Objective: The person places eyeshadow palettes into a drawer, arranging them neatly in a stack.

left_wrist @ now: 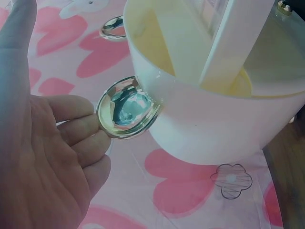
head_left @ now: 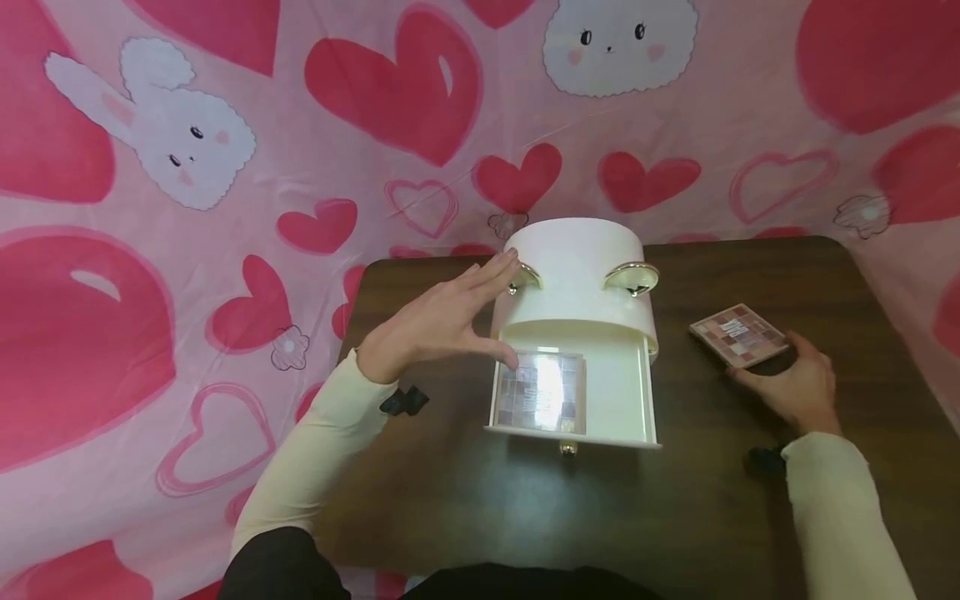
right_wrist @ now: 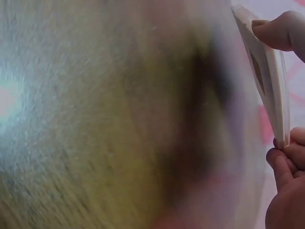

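My right hand (head_left: pixel 802 383) grips an eyeshadow palette (head_left: pixel 738 335) at its near corner, above the right side of the table. In the right wrist view, the thumb and fingers hold opposite edges of that palette (right_wrist: pixel 271 81). A white rounded organizer (head_left: pixel 573 262) stands at the centre with its drawer (head_left: pixel 618 400) pulled out. Inside the drawer, on its left side, lies another palette (head_left: pixel 528 396) under a glare. Stretched out beside the organizer, my left hand (head_left: pixel 442 321) has its fingertips at the gold-rimmed ear-like handle (left_wrist: pixel 127 109); whether they press on it I cannot tell.
A dark wooden table (head_left: pixel 450 500) carries the organizer. Behind it hangs a pink cloth (head_left: pixel 337 150) with hearts and white animal faces. Another gold-rimmed handle (head_left: pixel 632 277) juts from the organizer's right side, and a gold knob (head_left: pixel 568 448) sticks out from the drawer's front.
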The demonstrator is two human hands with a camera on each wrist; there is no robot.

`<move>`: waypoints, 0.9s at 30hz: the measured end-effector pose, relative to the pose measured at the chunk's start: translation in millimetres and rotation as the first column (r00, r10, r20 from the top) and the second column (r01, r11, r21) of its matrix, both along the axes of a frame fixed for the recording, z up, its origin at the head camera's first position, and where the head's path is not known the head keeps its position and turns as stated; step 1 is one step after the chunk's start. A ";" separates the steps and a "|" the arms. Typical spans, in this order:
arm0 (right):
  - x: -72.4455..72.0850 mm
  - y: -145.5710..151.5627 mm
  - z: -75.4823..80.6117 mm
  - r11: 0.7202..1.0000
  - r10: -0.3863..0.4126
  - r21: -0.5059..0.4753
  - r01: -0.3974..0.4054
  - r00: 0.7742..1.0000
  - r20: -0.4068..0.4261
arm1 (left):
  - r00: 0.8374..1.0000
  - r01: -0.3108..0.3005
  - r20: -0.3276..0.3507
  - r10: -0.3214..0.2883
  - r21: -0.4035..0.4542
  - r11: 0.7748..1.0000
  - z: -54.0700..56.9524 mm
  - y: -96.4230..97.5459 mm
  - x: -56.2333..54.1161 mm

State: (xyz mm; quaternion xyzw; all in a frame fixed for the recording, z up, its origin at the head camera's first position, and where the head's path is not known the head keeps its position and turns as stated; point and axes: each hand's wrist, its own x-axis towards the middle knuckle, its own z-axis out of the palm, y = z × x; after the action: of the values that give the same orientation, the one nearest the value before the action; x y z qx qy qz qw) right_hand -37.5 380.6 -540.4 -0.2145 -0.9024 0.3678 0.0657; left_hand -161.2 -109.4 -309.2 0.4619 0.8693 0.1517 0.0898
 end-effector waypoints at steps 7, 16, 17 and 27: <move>23.1 -14.8 43.2 1.000 -0.014 -0.011 0.012 0.991 -0.130 | 1.000 -0.001 0.000 0.001 0.030 1.000 -3.5 -5.4 6.3; 47.3 -51.5 122.5 0.987 0.144 0.035 -0.158 0.759 -0.635 | 1.000 -0.006 -0.006 0.006 0.030 1.000 -3.8 -6.0 11.2; 49.2 -56.2 129.7 0.977 0.169 0.017 -0.211 0.726 -0.667 | 1.000 -0.006 -0.006 0.006 0.030 1.000 -4.0 -5.5 11.6; 53.1 -109.5 174.1 0.871 0.386 0.050 -0.488 0.618 -0.685 | 1.000 -0.019 0.004 0.019 0.022 1.000 -5.9 -3.2 13.6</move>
State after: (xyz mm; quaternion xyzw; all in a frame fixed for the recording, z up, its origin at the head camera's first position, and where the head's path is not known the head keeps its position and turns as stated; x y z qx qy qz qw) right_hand 15.6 271.1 -366.3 0.1565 -0.8117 0.4873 0.2815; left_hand -147.6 -112.6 -315.2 0.4543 0.8717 0.1631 0.0850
